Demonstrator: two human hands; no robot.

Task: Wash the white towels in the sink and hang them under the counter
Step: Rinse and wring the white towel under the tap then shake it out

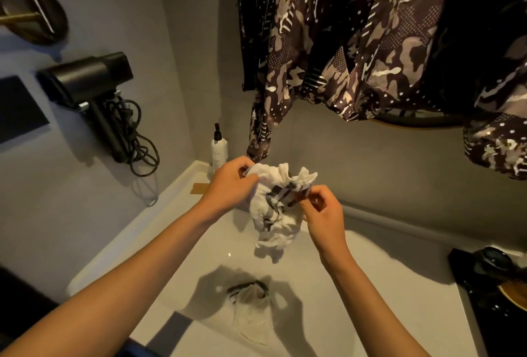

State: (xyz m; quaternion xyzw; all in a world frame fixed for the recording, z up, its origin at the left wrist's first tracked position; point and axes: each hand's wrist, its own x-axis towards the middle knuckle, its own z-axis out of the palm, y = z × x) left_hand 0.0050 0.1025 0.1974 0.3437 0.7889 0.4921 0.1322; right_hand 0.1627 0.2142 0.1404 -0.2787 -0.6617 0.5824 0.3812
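Both bare arms reach in over the white sink [370, 285]. A white towel with dark stripes [278, 208] is held bunched up in the air above the basin, toward the sink's back edge. Its lower end hangs free and does not touch the basin.

Left hand [231, 182]: fingers closed around the towel's upper left bunch, thumb over the cloth. Right hand [320, 208]: thumb and fingertips pinched on the towel's right edge, at the striped part; the other fingers are curled.

Down in the basin, near the sink's front, a second pale cloth with dark stripes [251, 311] lies flat and wet-looking over the drain area. Whether water stands in the basin cannot be told.

At the sink's back left corner, against the wall, stands a white pump bottle with a black top [219, 149]. A tan strip [200, 188] lies on the sink's left rim, just in front of the bottle. On the wall left of the sink hangs a black hair dryer [94, 85] in a holder, its cord [139, 142] looped below it. Higher on that wall, a round brass-coloured fitting [31, 11], blurred.

Above and behind the sink hangs a dark patterned garment [356, 37], one sleeve reaching down close to the left hand. To the sink's right, dark objects [493, 277] on a black surface, too dim to identify.
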